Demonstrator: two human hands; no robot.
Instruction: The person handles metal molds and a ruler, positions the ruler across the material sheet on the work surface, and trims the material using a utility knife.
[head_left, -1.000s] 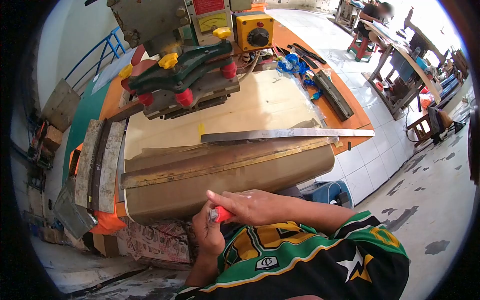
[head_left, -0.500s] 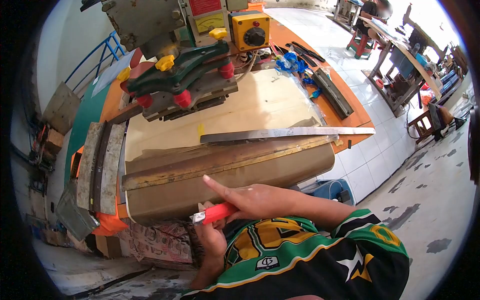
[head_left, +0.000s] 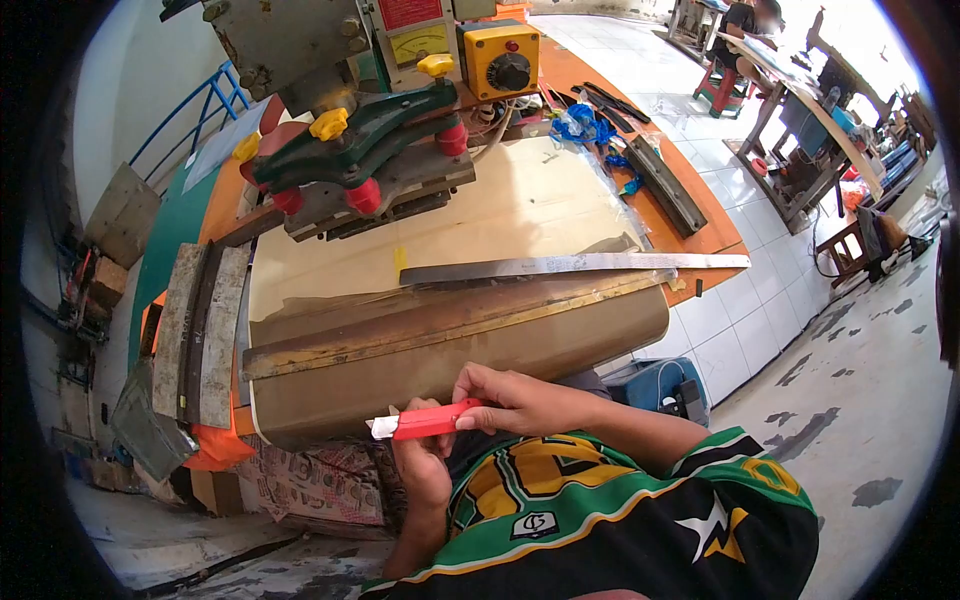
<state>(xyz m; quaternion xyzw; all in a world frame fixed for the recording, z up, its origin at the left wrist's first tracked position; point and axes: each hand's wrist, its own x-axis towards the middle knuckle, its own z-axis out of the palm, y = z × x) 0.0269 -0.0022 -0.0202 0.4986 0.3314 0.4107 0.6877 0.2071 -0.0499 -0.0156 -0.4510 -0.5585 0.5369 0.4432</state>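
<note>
A red box cutter (head_left: 425,422) with a whitish tip lies across the front of my body, tip pointing left. My right hand (head_left: 515,402) pinches its rear end between thumb and fingers. Under and behind the front half, my left hand (head_left: 424,472) is closed around the cutter, with some fingers hidden by the red body. Just beyond both hands is the padded brown front edge (head_left: 470,372) of the work board, with a long worn strip (head_left: 420,335) along it.
A long steel ruler (head_left: 570,266) lies on the board. Above stands a press head (head_left: 360,150) with red and yellow knobs, beside a yellow control box (head_left: 500,62). Metal bars (head_left: 215,340) rest at left. A person (head_left: 745,25) sits at a far table.
My right index finger, stretched out before, has curled in, and the right hand now pinches the cutter's rear end. The cutter has turned flatter and shows more of its red body.
</note>
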